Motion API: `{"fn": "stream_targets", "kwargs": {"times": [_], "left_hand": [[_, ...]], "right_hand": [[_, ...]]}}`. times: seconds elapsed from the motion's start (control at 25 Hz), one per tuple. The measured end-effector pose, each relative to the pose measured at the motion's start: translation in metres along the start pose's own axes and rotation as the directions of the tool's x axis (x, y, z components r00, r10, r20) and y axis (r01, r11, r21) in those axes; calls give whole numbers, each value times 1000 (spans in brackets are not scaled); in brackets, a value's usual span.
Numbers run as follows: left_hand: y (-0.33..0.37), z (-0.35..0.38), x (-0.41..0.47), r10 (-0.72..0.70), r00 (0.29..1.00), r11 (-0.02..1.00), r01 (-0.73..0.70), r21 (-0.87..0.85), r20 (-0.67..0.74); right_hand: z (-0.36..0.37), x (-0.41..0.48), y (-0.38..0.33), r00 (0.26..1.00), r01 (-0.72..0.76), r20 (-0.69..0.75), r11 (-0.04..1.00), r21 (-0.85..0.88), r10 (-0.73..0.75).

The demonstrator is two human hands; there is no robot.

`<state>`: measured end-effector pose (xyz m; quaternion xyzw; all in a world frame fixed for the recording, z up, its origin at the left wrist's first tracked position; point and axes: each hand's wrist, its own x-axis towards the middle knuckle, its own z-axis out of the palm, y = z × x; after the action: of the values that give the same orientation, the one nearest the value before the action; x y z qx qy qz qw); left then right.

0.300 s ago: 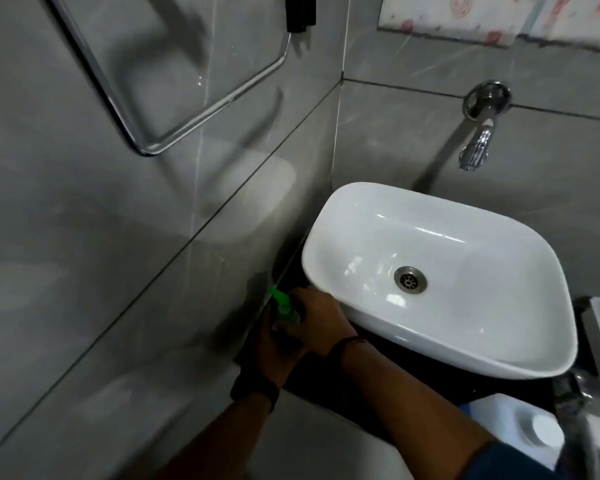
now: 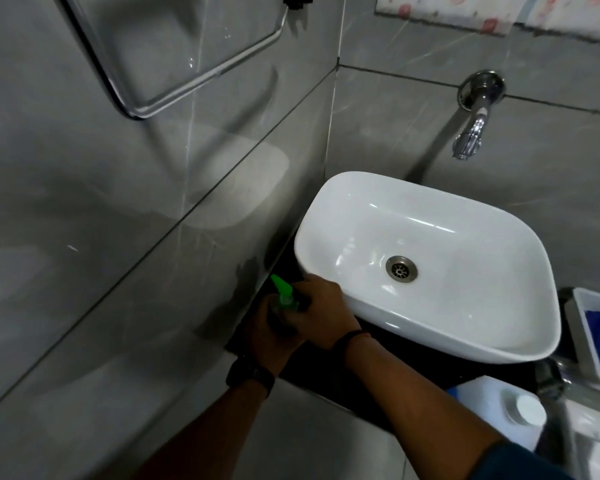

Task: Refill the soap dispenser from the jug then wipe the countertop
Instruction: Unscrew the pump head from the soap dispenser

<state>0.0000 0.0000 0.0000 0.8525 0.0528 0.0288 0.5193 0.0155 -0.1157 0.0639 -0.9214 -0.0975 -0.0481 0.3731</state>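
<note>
Left of the basin, against the wall, both my hands close on the dispenser, left hand round its body, right hand at the green pump, while the capped jug waits near right, so refilling and wiping remain.

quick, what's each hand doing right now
Left hand: closed around the soap dispenser body.
Right hand: closed on the dispenser just below its green pump.
</note>
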Motion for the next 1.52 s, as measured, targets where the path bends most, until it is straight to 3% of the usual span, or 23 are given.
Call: {"fn": "stream_targets", "kwargs": {"times": [0.12, 0.28, 0.36, 0.52, 0.64, 0.8, 0.92, 1.08, 1.28, 1.52], "left_hand": [[9, 2, -9, 141, 990, 990, -141, 5, 5], [53, 5, -38, 324, 943, 943, -315, 112, -79], [66, 0, -47, 287, 958, 954, -285, 92, -15], [83, -6, -59, 230, 971, 966, -236, 107, 69], [97, -3, -64, 267, 963, 941, -270, 203, 41], [102, 0, -66, 257, 965, 942, -260, 212, 43], [107, 3, -68, 270, 963, 942, -268, 199, 22], [109, 4, -70, 277, 961, 950, -278, 144, 27], [108, 4, -68, 284, 959, 947, -275, 164, -28], [105, 5, -68, 313, 949, 934, -301, 192, -40]], "right_hand": [[-39, -15, -9, 993, 117, -28, 988, 105, -114], [-88, -32, -14, 965, 215, 124, 970, 117, -229], [-99, -41, -17, 975, 143, 148, 980, 138, -163], [-96, -59, -29, 990, -12, -136, 984, 180, 36], [-93, -71, -36, 981, 11, -185, 940, 341, 55], [-96, -79, -37, 945, -42, -292, 941, 335, 146], [-96, -83, -37, 952, -21, -269, 906, 423, 148], [-94, -84, -36, 929, -47, -311, 896, 442, 202], [-90, -86, -37, 923, 14, -348, 893, 450, 161], [-88, -88, -35, 925, -25, -318, 869, 494, 208]]}}
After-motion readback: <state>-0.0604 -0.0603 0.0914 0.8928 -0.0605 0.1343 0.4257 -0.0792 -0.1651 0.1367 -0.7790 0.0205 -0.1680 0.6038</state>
